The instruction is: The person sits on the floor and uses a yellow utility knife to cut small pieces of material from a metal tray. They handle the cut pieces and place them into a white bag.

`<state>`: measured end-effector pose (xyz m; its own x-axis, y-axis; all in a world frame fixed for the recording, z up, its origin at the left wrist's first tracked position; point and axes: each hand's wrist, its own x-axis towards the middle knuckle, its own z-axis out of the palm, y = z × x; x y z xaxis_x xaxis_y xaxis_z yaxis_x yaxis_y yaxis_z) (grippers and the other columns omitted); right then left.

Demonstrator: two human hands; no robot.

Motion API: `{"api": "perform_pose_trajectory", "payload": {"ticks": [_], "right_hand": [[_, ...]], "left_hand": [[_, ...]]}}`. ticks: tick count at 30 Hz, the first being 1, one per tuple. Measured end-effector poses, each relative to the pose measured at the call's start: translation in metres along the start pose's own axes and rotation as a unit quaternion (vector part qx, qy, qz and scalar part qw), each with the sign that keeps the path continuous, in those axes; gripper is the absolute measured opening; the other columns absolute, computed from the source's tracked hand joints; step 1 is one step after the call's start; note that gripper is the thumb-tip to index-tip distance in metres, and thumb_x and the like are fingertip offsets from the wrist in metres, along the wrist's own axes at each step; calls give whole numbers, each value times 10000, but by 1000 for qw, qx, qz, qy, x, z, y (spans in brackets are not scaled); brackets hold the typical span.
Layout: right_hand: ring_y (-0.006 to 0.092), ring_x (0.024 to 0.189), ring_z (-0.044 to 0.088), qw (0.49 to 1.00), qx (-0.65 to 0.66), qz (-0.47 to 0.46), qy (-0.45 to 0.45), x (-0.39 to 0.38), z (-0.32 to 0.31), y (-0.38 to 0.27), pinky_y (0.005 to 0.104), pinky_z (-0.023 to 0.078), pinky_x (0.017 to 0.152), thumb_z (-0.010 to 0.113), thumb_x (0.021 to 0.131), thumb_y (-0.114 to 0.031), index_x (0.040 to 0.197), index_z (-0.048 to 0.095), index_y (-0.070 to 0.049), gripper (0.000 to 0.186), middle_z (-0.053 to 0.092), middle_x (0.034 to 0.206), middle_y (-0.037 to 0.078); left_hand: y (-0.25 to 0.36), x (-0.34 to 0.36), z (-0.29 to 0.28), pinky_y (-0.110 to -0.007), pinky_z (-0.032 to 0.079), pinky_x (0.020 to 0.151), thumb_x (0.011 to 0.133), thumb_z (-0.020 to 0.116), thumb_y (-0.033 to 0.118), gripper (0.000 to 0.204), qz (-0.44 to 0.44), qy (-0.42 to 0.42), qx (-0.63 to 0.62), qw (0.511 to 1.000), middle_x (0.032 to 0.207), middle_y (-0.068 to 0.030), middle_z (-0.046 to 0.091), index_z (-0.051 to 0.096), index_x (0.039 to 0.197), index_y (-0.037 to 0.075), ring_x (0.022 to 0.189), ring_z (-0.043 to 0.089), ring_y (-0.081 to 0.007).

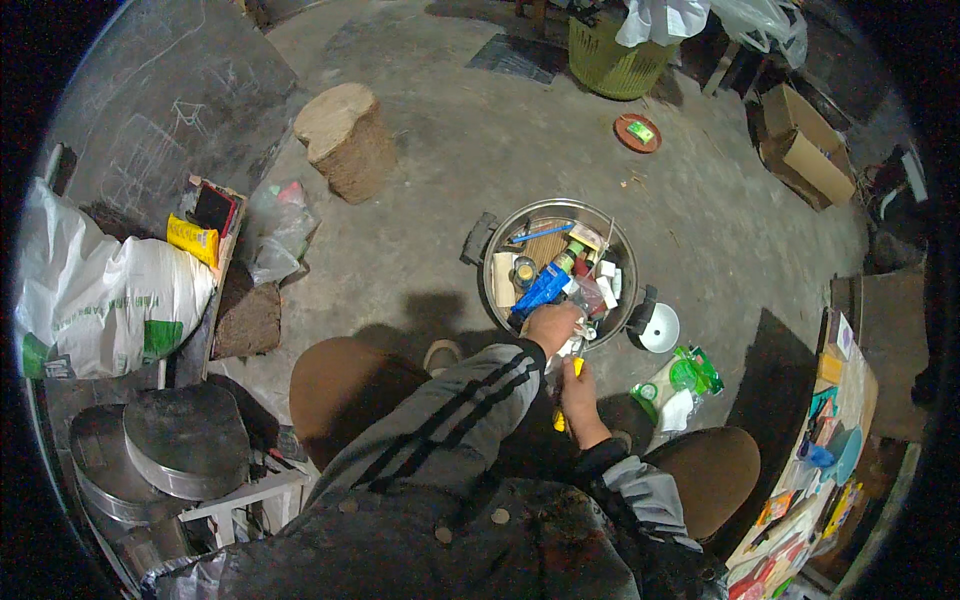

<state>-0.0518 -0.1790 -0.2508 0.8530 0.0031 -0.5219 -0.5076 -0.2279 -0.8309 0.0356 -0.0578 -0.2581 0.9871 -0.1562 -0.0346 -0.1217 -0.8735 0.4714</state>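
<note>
My left hand [553, 327] is at the near rim of a round metal pot [488, 268], fingers closed beside a small whitish thing [572, 347] whose kind I cannot make out. Just below it, my right hand [580, 397] grips a tool with a yellow handle [559, 420]; its working end points at the left hand and is too small to tell. Loose things fill the pot: a blue plastic piece [541, 290], a small jar [524, 271], a blue pen-like stick [541, 233], a beige block [503, 279] and several white pieces.
Right of the pot are a white bowl [659, 328] and a green-and-white wipes packet [680, 388]. A crowded table [800, 500] borders the right. A wooden stump [345, 140], white sack [110, 290] and metal-sided stools [190, 440] are leftward. Farther off: a green basket [620, 60], cardboard box [805, 150].
</note>
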Motion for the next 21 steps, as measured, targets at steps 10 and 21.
{"api": "perform_pose_trajectory", "payload": {"ticks": [10, 21], "right_hand": [[117, 496, 474, 997, -70, -32, 15, -2, -13, -7, 277, 386, 441, 541, 917, -323, 990, 518, -17, 316, 526, 674, 34], [143, 422, 424, 955, 157, 231, -94, -29, -13, -70, 275, 377, 378, 521, 929, -347, 946, 451, -74, 283, 451, 582, 32]], "left_hand": [[0, -3, -9, -414, 511, 688, 807, 577, 225, 157, -5, -50, -40, 998, 894, -129, 620, 627, 831, 78, 822, 636, -309], [21, -5, -43, -402, 510, 602, 754, 567, 112, 132, 92, 43, 61, 993, 859, -108, 572, 591, 875, 67, 752, 626, -290]]}}
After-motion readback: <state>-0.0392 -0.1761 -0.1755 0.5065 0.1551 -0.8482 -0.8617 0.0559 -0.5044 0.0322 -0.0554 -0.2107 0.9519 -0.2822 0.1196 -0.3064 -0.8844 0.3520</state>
